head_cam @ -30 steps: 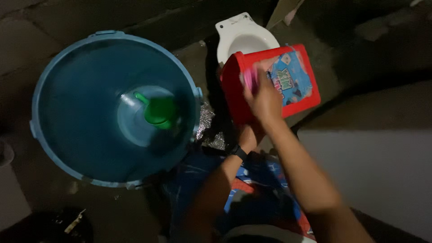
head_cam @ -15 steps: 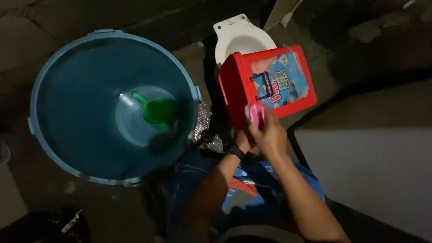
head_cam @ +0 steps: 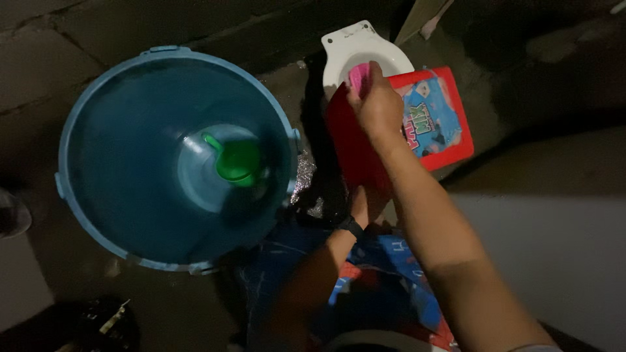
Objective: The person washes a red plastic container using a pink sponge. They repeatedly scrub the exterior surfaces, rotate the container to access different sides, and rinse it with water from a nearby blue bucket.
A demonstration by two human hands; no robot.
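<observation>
My right hand [head_cam: 376, 104] grips a pink scrubber [head_cam: 358, 77] and presses it on the top left corner of a red square container [head_cam: 456, 140] with a blue picture label. My left hand [head_cam: 363, 203], with a dark wristband, holds the container from below at its near edge and is mostly hidden by it and by my right forearm. The container is tilted on its side above the dark wet floor.
A big blue tub [head_cam: 117, 117] stands at the left, with a green dipper [head_cam: 235, 160] inside on a pale blue round base. A white squat toilet pan [head_cam: 342, 49] lies behind the container. A pale wall [head_cam: 554, 248] is at the right.
My right hand with the pink scrubber has moved from the container's near lower edge up to its far top corner. The view has shifted slightly.
</observation>
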